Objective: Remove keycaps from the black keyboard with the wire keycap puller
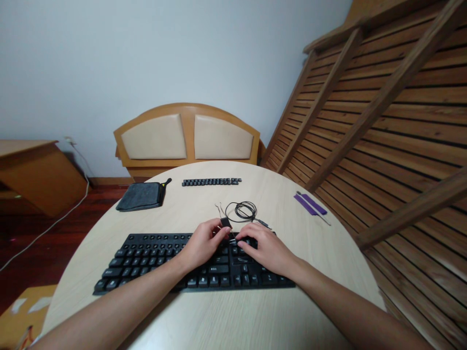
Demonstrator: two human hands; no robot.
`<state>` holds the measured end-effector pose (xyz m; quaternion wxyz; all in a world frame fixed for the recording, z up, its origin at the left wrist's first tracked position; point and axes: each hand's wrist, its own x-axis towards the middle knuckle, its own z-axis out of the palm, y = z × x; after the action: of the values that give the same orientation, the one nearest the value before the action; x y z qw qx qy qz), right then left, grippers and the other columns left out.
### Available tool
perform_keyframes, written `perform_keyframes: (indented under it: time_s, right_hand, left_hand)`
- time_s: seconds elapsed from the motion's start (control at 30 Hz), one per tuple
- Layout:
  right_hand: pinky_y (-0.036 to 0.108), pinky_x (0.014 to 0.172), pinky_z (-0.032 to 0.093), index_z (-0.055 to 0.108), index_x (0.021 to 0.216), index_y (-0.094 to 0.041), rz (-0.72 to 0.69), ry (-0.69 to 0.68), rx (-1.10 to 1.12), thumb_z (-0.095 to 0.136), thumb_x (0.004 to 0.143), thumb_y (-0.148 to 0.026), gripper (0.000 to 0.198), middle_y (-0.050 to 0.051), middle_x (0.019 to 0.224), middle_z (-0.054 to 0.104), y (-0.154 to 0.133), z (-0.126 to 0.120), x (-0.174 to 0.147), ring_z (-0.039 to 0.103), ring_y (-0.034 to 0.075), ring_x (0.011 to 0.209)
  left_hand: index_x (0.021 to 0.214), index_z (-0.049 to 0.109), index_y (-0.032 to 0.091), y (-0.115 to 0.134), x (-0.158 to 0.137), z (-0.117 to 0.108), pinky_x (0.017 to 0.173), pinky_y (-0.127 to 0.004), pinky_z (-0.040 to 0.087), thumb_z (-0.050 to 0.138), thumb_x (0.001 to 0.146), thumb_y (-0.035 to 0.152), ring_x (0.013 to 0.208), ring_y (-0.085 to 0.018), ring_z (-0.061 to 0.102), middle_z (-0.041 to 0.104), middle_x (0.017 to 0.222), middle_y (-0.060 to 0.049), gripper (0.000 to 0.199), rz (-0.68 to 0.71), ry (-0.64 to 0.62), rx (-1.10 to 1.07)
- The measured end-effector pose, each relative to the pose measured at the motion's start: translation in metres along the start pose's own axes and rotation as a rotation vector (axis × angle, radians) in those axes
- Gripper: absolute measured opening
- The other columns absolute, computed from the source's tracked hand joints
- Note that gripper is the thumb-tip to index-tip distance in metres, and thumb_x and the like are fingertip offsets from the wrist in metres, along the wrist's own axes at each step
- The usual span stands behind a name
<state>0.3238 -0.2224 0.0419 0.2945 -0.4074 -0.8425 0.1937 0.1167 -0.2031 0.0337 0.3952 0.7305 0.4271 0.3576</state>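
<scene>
A black computer keyboard [213, 269] lies on the table in front of me, with the upper rows partly stripped of their keycaps. Over its upper right part, my left hand [204, 243] is closed around a keycap puller [225, 222], a small black handle with thin wire loops at both ends. My right hand [268, 248] is just to the right, its thumb and index finger pinched close to the puller's lower wire and a key. What lies between those right fingertips is too small to make out. Removed keycaps [211, 182] stand in neat rows at the far side.
The keyboard's coiled black cable [245, 211] lies behind the hands. A dark grey zip pouch [140, 196] is at the left. To the right are a purple sleeve [305, 204] and a thin metal tool [316, 212]. The round wooden table [197, 318] has a curved edge.
</scene>
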Motion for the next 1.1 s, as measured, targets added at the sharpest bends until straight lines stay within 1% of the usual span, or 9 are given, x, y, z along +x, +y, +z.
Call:
perform_keyframes:
  time_s: [0.23,0.4,0.53,0.63,0.8,0.93,1.1]
  right_hand:
    - [0.035,0.087,0.045,0.067,0.095,-0.022,0.004,-0.004,-0.016,0.06,0.088,-0.021,0.01,0.004,0.097,0.066,0.002,0.001,-0.001,0.059,0.019,0.096]
    - [0.038,0.088,0.045,0.068,0.095,-0.023,0.016,0.007,-0.054,0.062,0.087,-0.025,0.011,0.004,0.096,0.066,0.0,0.003,-0.002,0.059,0.02,0.096]
    - [0.039,0.088,0.045,0.068,0.094,-0.023,0.004,0.032,-0.066,0.063,0.086,-0.025,0.01,0.005,0.095,0.067,-0.001,0.006,-0.002,0.059,0.021,0.095]
    - [0.039,0.086,0.046,0.069,0.094,-0.023,0.0,0.052,-0.057,0.064,0.086,-0.026,0.01,0.005,0.094,0.069,-0.001,0.008,-0.001,0.06,0.022,0.096]
    - [0.036,0.084,0.047,0.07,0.091,-0.023,0.006,0.04,-0.049,0.063,0.086,-0.025,0.008,0.003,0.09,0.071,-0.001,0.01,0.001,0.061,0.021,0.092]
    - [0.034,0.083,0.048,0.072,0.094,-0.024,-0.006,0.011,-0.06,0.063,0.086,-0.024,0.011,0.003,0.089,0.072,0.0,0.011,0.001,0.062,0.02,0.089]
    - [0.032,0.081,0.049,0.073,0.09,-0.023,-0.029,0.012,-0.081,0.065,0.085,-0.023,0.009,0.003,0.089,0.073,0.002,0.011,0.001,0.064,0.019,0.086]
  left_hand:
    - [0.08,0.061,0.015,0.001,-0.002,0.0,0.062,-0.026,0.043,0.05,0.091,0.038,0.068,-0.017,0.058,0.064,0.071,-0.002,0.028,-0.018,0.046,0.006]
    - [0.075,0.061,0.015,-0.002,-0.004,0.001,0.06,-0.025,0.042,0.051,0.091,0.038,0.064,-0.016,0.055,0.062,0.069,-0.002,0.03,0.037,0.104,0.113]
    - [0.083,0.065,0.015,-0.002,-0.005,0.002,0.06,-0.024,0.041,0.052,0.09,0.034,0.065,-0.016,0.054,0.061,0.071,-0.002,0.024,0.089,0.112,0.145]
    - [0.085,0.066,0.016,-0.001,-0.005,0.003,0.059,-0.024,0.042,0.052,0.089,0.033,0.064,-0.015,0.054,0.061,0.071,-0.002,0.022,0.078,0.093,0.132]
    - [0.09,0.065,0.015,-0.001,-0.005,0.004,0.054,-0.023,0.042,0.054,0.088,0.034,0.063,-0.016,0.059,0.062,0.072,-0.001,0.022,0.011,0.042,0.043]
    - [0.097,0.061,0.015,-0.003,-0.003,0.004,0.056,-0.024,0.046,0.055,0.087,0.035,0.067,-0.017,0.065,0.058,0.074,0.0,0.023,-0.052,0.01,-0.122]
    - [0.091,0.056,0.015,-0.006,0.001,0.002,0.057,-0.025,0.049,0.059,0.085,0.037,0.066,-0.016,0.065,0.055,0.071,0.002,0.023,-0.129,-0.001,-0.292]
